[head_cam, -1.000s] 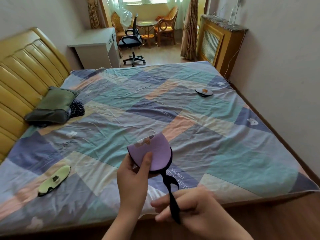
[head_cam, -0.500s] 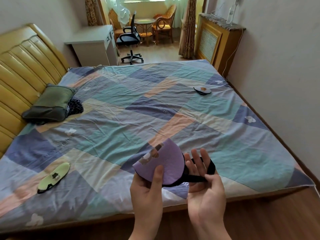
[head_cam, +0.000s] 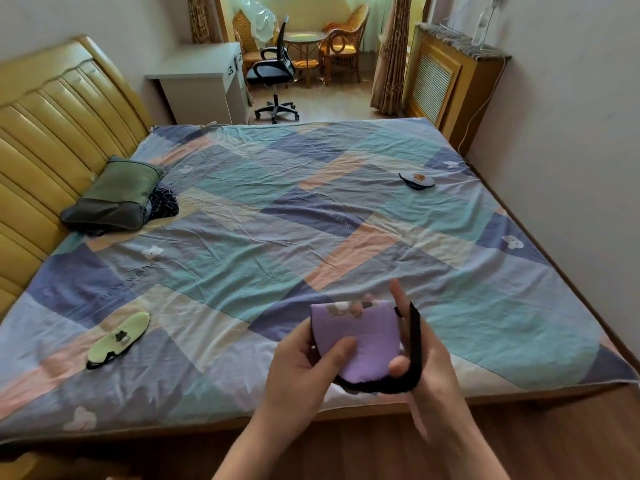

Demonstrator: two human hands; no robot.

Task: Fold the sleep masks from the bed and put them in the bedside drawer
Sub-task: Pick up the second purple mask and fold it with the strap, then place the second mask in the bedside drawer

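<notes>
A purple sleep mask point(head_cam: 360, 341), folded in half, is held above the near edge of the bed point(head_cam: 311, 220). My left hand point(head_cam: 304, 372) pinches its lower left part with the thumb on top. My right hand point(head_cam: 429, 362) grips the right side, and the mask's black strap point(head_cam: 414, 344) loops over that hand's fingers. A pale green sleep mask point(head_cam: 119, 339) lies flat on the bed at the near left. A third mask point(head_cam: 417, 180), dark with a light face, lies at the far right. No drawer is in view.
A dark green pillow point(head_cam: 114, 195) and a dark patterned cloth point(head_cam: 162, 204) rest by the yellow headboard point(head_cam: 52, 140). Beyond the bed stand a white desk point(head_cam: 201, 81), an office chair point(head_cam: 275, 74) and a wooden radiator cover point(head_cam: 446, 77). Wooden floor runs along the bed's near side.
The hanging strap has been gathered up and wrapped around my right hand's fingers. Both hands moved right with the purple mask, and the view has shifted slightly.
</notes>
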